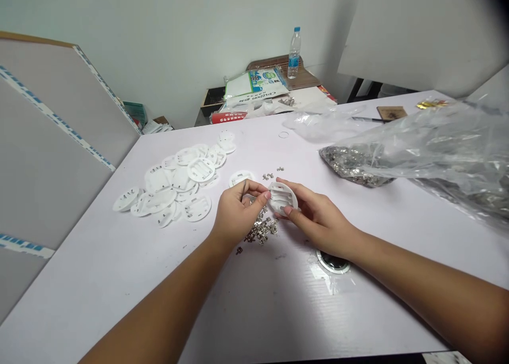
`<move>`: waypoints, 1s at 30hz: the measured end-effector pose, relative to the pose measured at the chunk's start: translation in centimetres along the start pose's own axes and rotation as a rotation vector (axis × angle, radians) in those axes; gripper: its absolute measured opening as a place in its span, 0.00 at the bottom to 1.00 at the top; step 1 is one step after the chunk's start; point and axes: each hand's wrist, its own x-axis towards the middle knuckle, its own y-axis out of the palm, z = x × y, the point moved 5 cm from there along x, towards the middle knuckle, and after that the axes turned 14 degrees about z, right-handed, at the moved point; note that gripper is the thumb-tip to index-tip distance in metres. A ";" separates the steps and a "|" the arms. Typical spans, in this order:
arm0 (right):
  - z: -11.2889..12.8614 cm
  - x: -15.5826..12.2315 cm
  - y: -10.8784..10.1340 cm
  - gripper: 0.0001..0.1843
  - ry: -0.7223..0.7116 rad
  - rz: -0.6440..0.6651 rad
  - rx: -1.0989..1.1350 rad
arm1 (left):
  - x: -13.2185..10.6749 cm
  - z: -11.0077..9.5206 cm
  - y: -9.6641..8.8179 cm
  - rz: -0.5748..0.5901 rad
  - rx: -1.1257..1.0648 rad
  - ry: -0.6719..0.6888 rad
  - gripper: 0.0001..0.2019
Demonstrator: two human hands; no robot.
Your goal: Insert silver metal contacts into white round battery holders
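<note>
Head view: left hand curled, fingertips pressed together, pinching something too small to tell, just beside white round plastic holder, held by right hand with fingers spread around its edge. Loose silver metal clips lie below on white table; many white plastic discs lie heaped left, more silver clips in clear plastic bag right.

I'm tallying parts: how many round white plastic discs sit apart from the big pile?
2: one white plastic disc in the right hand, another on the table just beyond the left hand. Another could be hidden under the hands.
</note>
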 end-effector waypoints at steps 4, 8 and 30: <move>0.0 -0.2 0.2 0.29 0.017 -0.015 0.012 | 0.0 -0.2 0.2 0.001 0.032 0.044 0.11; 0.4 -0.3 0.4 0.29 0.007 0.018 0.022 | 0.2 0.1 0.4 0.033 -0.047 0.083 0.10; 1.1 -0.2 -0.2 0.49 -0.125 0.043 -0.328 | 0.4 0.2 0.8 0.185 -0.227 0.013 0.11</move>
